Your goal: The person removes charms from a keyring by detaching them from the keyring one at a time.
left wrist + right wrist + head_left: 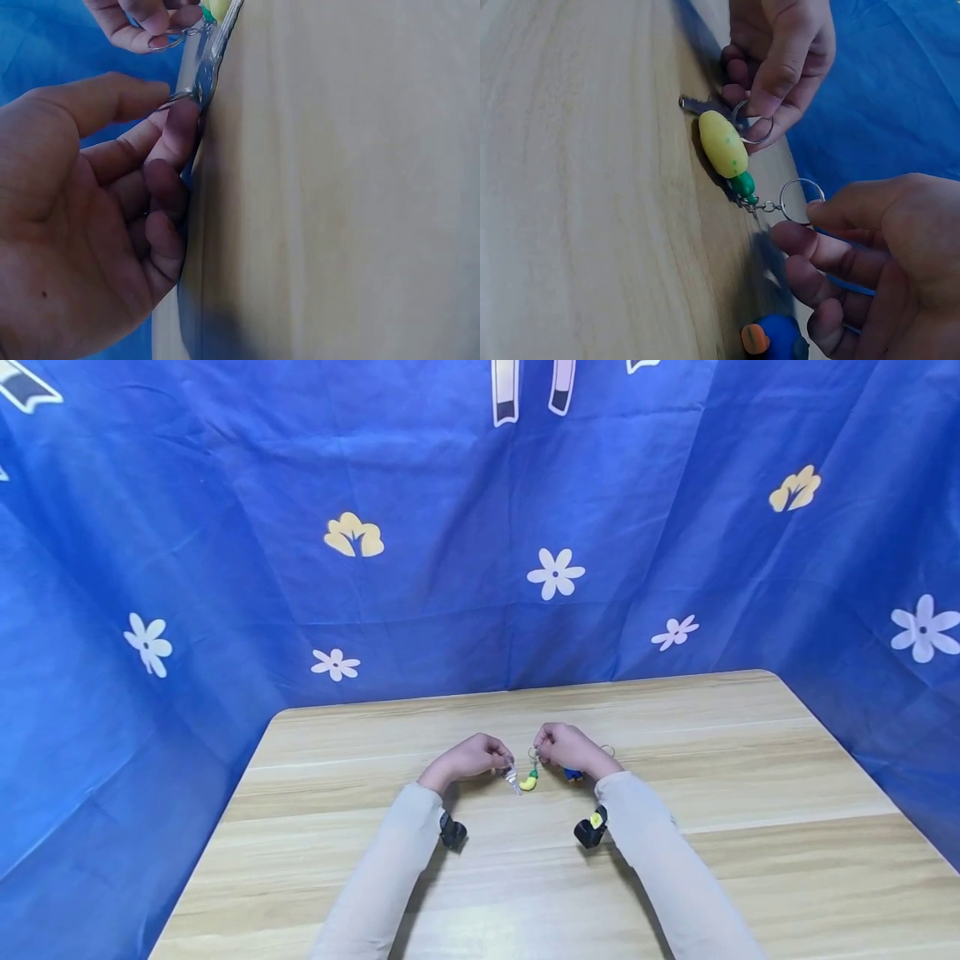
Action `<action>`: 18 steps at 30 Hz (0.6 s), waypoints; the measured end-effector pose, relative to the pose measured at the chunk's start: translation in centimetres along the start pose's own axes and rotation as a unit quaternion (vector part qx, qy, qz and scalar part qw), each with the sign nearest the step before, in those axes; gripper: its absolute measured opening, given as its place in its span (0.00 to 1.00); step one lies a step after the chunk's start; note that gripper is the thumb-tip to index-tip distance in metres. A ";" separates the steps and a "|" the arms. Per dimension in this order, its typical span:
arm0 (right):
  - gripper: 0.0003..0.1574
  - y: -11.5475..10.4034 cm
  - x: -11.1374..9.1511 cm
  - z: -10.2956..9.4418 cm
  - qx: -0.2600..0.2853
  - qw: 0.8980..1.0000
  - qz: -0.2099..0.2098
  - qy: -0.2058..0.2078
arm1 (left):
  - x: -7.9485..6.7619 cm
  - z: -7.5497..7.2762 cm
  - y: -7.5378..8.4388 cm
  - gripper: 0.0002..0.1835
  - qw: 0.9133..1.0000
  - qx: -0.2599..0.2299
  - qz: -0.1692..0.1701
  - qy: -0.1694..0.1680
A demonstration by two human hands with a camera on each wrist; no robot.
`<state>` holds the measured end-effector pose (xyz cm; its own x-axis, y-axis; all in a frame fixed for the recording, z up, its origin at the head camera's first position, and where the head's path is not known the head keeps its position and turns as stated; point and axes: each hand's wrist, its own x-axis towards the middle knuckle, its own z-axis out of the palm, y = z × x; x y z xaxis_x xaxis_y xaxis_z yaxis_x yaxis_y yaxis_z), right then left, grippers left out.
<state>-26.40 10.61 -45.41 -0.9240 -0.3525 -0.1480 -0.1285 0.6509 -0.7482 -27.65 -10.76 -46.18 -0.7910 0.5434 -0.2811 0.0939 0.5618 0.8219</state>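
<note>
My left hand (472, 755) pinches a metal split ring (772, 126) between thumb and index finger. From that ring a silver key (513, 779) slants down to the tabletop. To the right, my right hand (572, 747) holds another split ring (781, 199) between thumb and index finger. A short chain links this ring to a yellow charm (721, 144) with a green top, which lies on the table between the hands. In the right wrist view, a blue charm (781, 337) with an orange part sits below the right fingers; the head view shows it partly behind the right wrist.
The wood-grain table (510, 877) extends around both arms. A loose ring (608, 747) shows just beyond the right wrist. Blue cloth (450, 627) with flower prints hangs behind the table and along both sides. Black wrist cameras (452, 832) sit on both sleeves.
</note>
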 end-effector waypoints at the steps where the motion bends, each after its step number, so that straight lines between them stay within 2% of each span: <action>1: 0.07 0.0 0.1 0.0 -0.006 1.000 0.002 -0.002 | 0.1 0.0 -0.1 0.11 1.000 -0.005 -0.002 0.001; 9: 0.07 -0.3 0.7 0.3 -0.037 0.999 0.026 -0.001 | 0.3 -0.2 0.0 0.11 1.000 -0.022 -0.002 0.013; 13: 0.06 -0.5 0.8 0.5 -0.040 0.999 0.036 -0.002 | 0.3 -0.1 0.2 0.11 1.000 -0.015 -0.007 0.020; 18: 0.08 -0.4 0.7 0.5 -0.040 0.998 0.037 0.000 | 0.2 0.0 0.2 0.11 0.999 -0.025 -0.021 0.044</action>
<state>-26.80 9.76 -45.50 -0.9321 -0.3015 -0.2008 -0.0886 0.7273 -0.6806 -27.83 -10.54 -46.04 -0.8436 0.4618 -0.2740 0.0303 0.5504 0.8344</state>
